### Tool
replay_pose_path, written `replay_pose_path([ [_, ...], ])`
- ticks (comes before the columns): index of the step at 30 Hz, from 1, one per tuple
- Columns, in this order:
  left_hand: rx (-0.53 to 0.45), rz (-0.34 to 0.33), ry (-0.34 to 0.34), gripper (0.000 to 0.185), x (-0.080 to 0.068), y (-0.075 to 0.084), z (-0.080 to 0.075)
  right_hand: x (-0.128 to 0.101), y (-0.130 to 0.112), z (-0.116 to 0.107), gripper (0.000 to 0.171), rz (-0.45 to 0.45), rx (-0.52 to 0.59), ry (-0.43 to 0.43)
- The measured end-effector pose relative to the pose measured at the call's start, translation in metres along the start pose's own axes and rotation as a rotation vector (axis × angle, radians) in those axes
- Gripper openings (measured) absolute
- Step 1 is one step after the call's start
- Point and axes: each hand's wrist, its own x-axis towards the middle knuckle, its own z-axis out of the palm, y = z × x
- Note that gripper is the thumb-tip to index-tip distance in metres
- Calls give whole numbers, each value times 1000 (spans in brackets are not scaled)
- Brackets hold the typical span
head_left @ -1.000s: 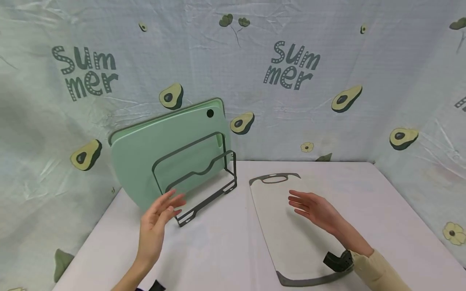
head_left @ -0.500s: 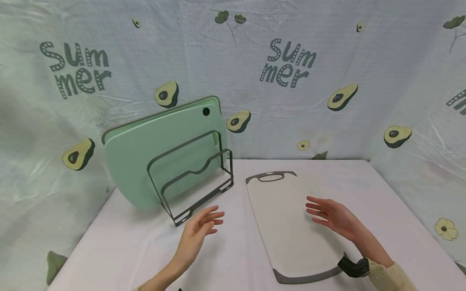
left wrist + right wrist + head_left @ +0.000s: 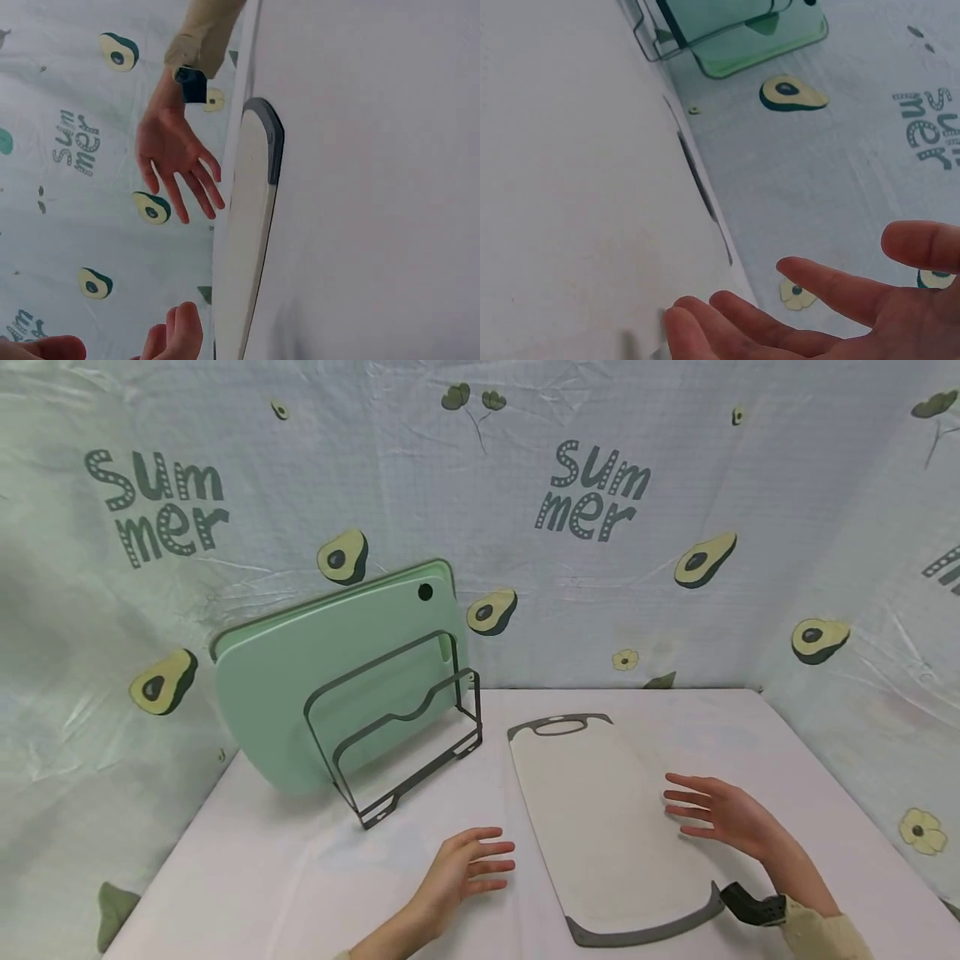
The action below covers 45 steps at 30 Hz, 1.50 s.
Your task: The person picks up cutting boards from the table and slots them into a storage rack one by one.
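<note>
A white cutting board (image 3: 600,827) with grey ends and a handle slot at its far end lies flat on the table. My left hand (image 3: 457,877) is just left of its near half, fingers spread and holding nothing. Over the board's right edge is my right hand (image 3: 731,814), its fingers apart and nothing in them. In the left wrist view the right hand (image 3: 176,150) shows palm and spread fingers beyond the board (image 3: 247,225). The right wrist view has the right hand's fingers (image 3: 840,292) extended in front of the board's surface (image 3: 592,187).
At the back left stands a dark wire rack (image 3: 405,717) with green cutting boards (image 3: 300,693) upright in it. A white cloth covers the table (image 3: 300,877). Behind it hangs a curtain (image 3: 420,468) printed with avocados and lettering.
My left hand has moved right and nearer, away from the rack toward the white cutting board. The right hand has shifted right, to the board's right edge. Boards and rack stay put.
</note>
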Motion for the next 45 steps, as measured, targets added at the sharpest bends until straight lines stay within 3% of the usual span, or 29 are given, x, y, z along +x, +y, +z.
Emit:
replay_pose_path([
  [9,-253,-202,-20,49,11,-22,18,-7,1,-15,42,72,7,86],
  [14,-329,-269,-20,52,13,-32,24,-7,3,-24,44,70,104,27],
  [20,-391,-264,-39,57,15,-38,29,-6,6,-30,48,44,252,-90],
  [28,-392,-250,-49,55,16,-38,34,-4,7,-25,45,58,254,-26],
  [34,-378,-237,-40,55,16,-38,34,-2,8,-23,46,71,335,-55],
  [41,-349,-232,-27,52,16,-39,36,-3,7,-20,45,78,319,-15],
  [45,-315,-223,-7,50,14,-40,36,-4,8,-18,47,90,349,-45],
])
